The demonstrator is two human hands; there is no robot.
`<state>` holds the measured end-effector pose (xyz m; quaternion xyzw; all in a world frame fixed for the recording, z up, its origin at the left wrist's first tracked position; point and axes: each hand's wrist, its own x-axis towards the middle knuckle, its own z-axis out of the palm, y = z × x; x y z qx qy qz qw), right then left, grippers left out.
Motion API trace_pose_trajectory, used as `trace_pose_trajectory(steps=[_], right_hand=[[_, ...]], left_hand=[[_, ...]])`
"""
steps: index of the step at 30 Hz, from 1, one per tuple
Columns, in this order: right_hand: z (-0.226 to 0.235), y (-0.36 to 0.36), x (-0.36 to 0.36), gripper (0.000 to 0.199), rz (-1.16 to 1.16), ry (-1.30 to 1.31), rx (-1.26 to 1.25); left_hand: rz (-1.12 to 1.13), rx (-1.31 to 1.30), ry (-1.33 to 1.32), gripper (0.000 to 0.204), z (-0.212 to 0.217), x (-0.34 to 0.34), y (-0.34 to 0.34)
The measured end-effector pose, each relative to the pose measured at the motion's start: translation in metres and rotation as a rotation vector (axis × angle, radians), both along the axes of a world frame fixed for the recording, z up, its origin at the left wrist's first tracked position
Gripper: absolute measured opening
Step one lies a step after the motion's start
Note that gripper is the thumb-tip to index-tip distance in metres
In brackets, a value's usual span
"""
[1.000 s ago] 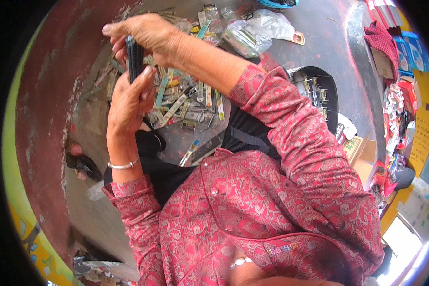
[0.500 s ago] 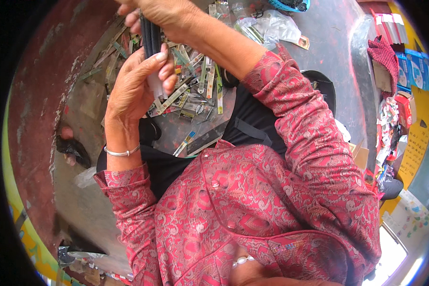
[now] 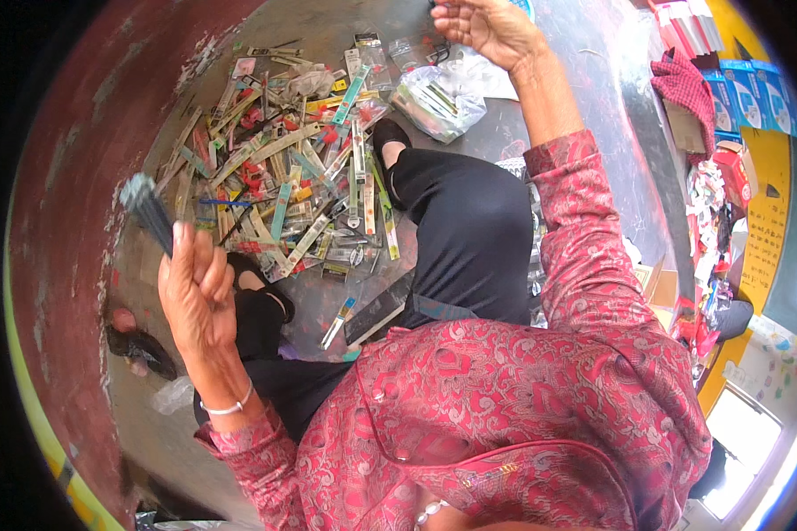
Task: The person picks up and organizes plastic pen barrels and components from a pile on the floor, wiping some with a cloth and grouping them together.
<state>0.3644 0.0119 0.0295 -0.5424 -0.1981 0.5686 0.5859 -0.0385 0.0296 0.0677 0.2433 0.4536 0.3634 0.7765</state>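
Observation:
My left hand (image 3: 197, 296) is closed around a bundle of slim dark strips (image 3: 153, 212). The bundle slants up and left out of the fist, and its upper end looks pale and blurred. Up at the top edge, my right hand (image 3: 485, 34) is raised with its palm partly showing and its fingers half stretched toward the left. I see nothing in that palm; a small dark bit shows by the fingertips, too cut off to name. Behind the right hand peeks the rim of a blue basket (image 3: 524, 9).
Ahead on the floor lies a wide heap of narrow printed packages (image 3: 283, 168). Beside it are a clear plastic bag (image 3: 438, 102) with packages inside and my dark shoe (image 3: 390, 137). A blue-tipped packet (image 3: 338, 323) lies near my lap. Boxes (image 3: 757, 97) stand at the right.
My hands have come apart. The left, still gripping the bundle, moved down and left; the right let go of it and swung up and right toward the basket. The heap is less covered.

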Motion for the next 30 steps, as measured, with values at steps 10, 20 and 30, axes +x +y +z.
trace_pose_trajectory(steps=[10, 20, 30], right_hand=[[-0.109, 0.002, 0.015, 0.024, -0.063, 0.005, -0.105], [-0.236, 0.059, -0.07, 0.023, 0.681, -0.68, -0.251], [-0.325, 0.029, -0.097, 0.023, 0.915, -1.129, -0.095]], left_hand=[[0.059, -0.221, -0.316, 0.017, -0.015, -0.025, 0.012], [0.117, -0.21, -0.137, 0.025, -0.022, -0.019, 0.016], [0.23, -0.274, -0.107, 0.02, -0.03, -0.014, 0.027]])
